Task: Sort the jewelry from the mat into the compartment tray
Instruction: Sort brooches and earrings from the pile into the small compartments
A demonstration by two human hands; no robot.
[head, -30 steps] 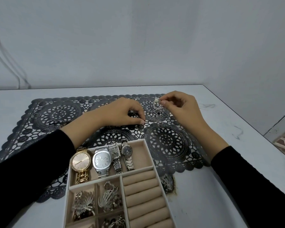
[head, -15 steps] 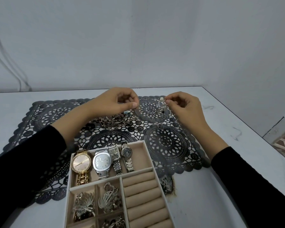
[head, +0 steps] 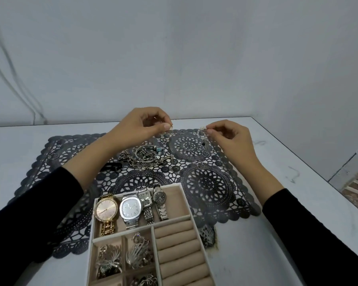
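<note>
White table [head: 277, 162] and a plain grey wall [head: 174, 58] are framing the scene. A black mat [head: 207, 182] of openwork lace rounds with a scalloped edge is lying across the table.

Both hands are hovering over the far edge of the mat, apart from each other. The left hand [head: 141, 126] is pinching a tiny metal piece [head: 171, 126] between thumb and forefinger, with the other fingers curled in; the piece is too small to identify. The right hand [head: 229, 139] is pinching a short beaded strand [head: 202, 134], pale and glossy, which is hanging down from its fingertips. Whether anything is linking the two pieces I cannot tell.

Between and below the hands, thin wire rings [head: 192, 150] are lying scattered on a lace round. To their left, a tangle of silver bracelets [head: 147, 156] with small charms is lying under the left wrist.

Nearest the camera, the tray [head: 90, 240], white-rimmed and lined in beige fabric, is sitting partly on the mat. In its far compartment a round gold watch [head: 105, 210], a squarish silver watch [head: 131, 207] and two slimmer ones are lying side by side. In the small near-left compartments, feathery silver brooches [head: 109, 259] are resting. At the right side, padded beige rolls [head: 178, 244] are running in rows.
</note>
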